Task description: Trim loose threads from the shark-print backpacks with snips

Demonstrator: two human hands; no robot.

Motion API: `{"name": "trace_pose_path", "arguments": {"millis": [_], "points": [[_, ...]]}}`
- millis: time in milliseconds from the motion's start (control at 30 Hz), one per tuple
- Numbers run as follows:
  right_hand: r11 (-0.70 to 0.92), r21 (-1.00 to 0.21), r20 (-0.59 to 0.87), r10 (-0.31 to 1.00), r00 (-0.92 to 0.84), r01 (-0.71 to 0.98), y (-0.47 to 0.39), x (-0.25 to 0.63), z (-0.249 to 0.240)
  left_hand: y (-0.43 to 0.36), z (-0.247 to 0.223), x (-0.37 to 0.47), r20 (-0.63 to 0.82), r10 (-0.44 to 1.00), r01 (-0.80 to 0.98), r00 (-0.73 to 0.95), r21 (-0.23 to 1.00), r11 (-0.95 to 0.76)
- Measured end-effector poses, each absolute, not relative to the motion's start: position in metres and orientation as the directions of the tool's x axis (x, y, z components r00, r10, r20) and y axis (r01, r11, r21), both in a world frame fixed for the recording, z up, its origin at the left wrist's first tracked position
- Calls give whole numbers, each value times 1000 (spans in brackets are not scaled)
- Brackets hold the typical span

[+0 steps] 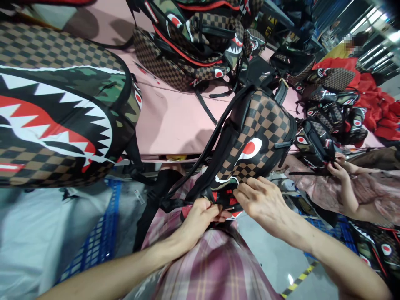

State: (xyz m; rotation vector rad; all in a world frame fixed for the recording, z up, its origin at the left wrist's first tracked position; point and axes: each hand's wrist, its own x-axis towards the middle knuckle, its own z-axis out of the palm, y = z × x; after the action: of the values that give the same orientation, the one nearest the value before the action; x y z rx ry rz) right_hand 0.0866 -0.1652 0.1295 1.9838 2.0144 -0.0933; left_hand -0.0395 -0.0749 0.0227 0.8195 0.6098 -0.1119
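A brown-and-black checkered backpack (pixel 265 112) with a red-and-white eye leans between the pink table's edge and my lap, its straps toward the left. My left hand (pixel 203 214) is closed at the lower end of the backpack, fingers pinching near the red part by the strap base. Exactly what lies between those fingers is hidden. My right hand (pixel 261 200) has its fingers curled over the lower side edge of the same backpack, gripping the fabric beside the printed mouth.
A large shark-mouth backpack (pixel 62 116) lies at the left of the pink table (pixel 175 121). More checkered backpacks (pixel 187 54) are piled at the back. At right, a co-worker's hands (pixel 340 166) hold another bag. Blue crates (pixel 93 233) stand below.
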Motion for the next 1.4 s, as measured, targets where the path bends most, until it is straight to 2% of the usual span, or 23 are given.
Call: {"name": "trace_pose_path", "arguments": {"millis": [100, 200, 333, 433, 567, 667, 733, 800, 867, 967, 1000, 1033, 1067, 1133, 1200, 1233, 1267, 1300, 1333, 1400], "points": [[197, 127, -311, 939, -149, 972, -157, 98, 132, -75, 23, -39, -550, 136, 331, 824, 662, 672], [263, 101, -307, 926, -221, 960, -155, 107, 133, -73, 26, -39, -546, 127, 341, 828, 672, 658], [205, 138, -216, 961, -172, 969, -161, 108, 132, -69, 29, -38, -544, 120, 343, 831, 669, 659], [179, 158, -201, 969, -146, 971, -162, 105, 128, -69, 28, -37, -529, 113, 333, 841, 671, 662], [194, 102, -206, 964, -170, 976, -162, 107, 129, -69, 29, -37, -526, 108, 335, 844, 673, 659], [81, -18, -94, 992, -82, 997, -170, 112, 138, -68, 30, -38, -568, 133, 347, 812, 654, 672], [-83, -177, 2, 996, 84, 981, -177, 110, 141, -67, 31, -39, -588, 139, 351, 797, 638, 685], [-223, -313, 18, 970, 241, 923, -181, 103, 134, -68, 31, -39, -577, 133, 336, 805, 631, 699], [-329, -297, -60, 943, 326, 896, -180, 89, 118, -69, 30, -39, -557, 134, 311, 820, 630, 712], [-402, -119, -211, 904, 373, 908, -170, 70, 92, -72, 27, -38, -557, 147, 295, 817, 623, 724], [-409, -101, -230, 897, 378, 907, -166, 66, 87, -72, 27, -38, -563, 158, 290, 811, 622, 727], [-400, -141, -225, 904, 365, 905, -164, 65, 85, -72, 28, -38, -571, 177, 281, 802, 621, 732], [-380, -241, -189, 921, 340, 893, -164, 66, 84, -71, 29, -39, -578, 187, 278, 794, 620, 734], [-318, -554, -2, 924, 382, 769, -169, 73, 87, -66, 34, -43, -583, 171, 321, 794, 641, 697], [-184, -844, 203, 759, 619, 503, -180, 83, 87, -58, 41, -49, -538, 178, 388, 824, 765, 514], [-96, -928, 226, 623, 749, 359, -185, 88, 85, -54, 44, -53, -470, 228, 381, 853, 859, 342], [-18, -974, 187, 501, 845, 226, -189, 93, 80, -50, 46, -55, -354, 299, 333, 886, 935, 119], [43, -993, 117, 423, 899, 109, -191, 96, 74, -47, 46, -55, -186, 365, 250, 912, 959, -136], [82, -997, 40, 391, 919, 9, -190, 99, 66, -44, 45, -53, 3, 389, 159, 921, 910, -383], [122, -984, -72, 383, 921, -127, -182, 105, 52, -40, 41, -40, 306, 321, 32, 896, 677, -735]]}}
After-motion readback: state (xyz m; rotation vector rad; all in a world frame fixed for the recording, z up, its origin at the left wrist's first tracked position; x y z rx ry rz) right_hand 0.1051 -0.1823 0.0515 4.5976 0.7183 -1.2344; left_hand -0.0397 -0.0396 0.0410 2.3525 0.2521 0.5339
